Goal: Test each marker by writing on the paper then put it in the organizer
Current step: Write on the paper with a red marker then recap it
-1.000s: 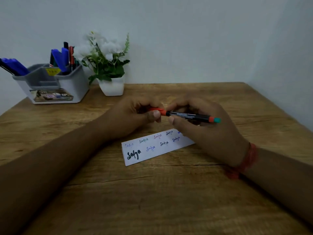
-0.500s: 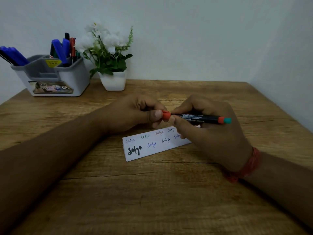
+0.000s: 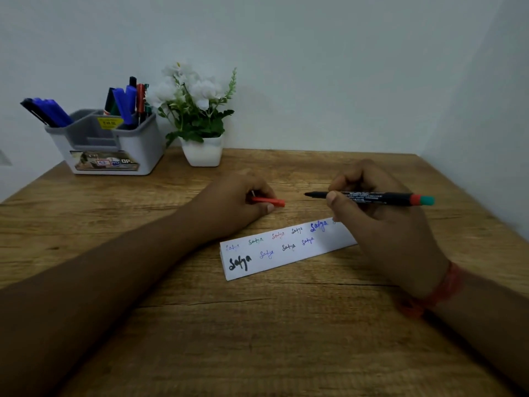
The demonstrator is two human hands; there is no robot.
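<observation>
My right hand [image 3: 380,222] grips a black marker [image 3: 372,197] with a red and green end, held level above the table, its bare tip pointing left. The marker's red cap [image 3: 269,201] sits in my left hand [image 3: 237,204], a short gap away from the tip. Below both hands lies a white paper strip [image 3: 286,253] with several coloured written words; its right end is hidden under my right hand. The grey organizer [image 3: 134,150] stands at the back left with several blue, black and red markers upright in it.
A white pot of white flowers [image 3: 201,151] stands just right of the organizer against the wall. The wooden table [image 3: 257,339] meets walls at the back and right. A red thread band circles my right wrist [image 3: 438,290].
The cap has come off the marker: my left hand drew it away to the left while my right hand moved right with the marker. The view shifted a little.
</observation>
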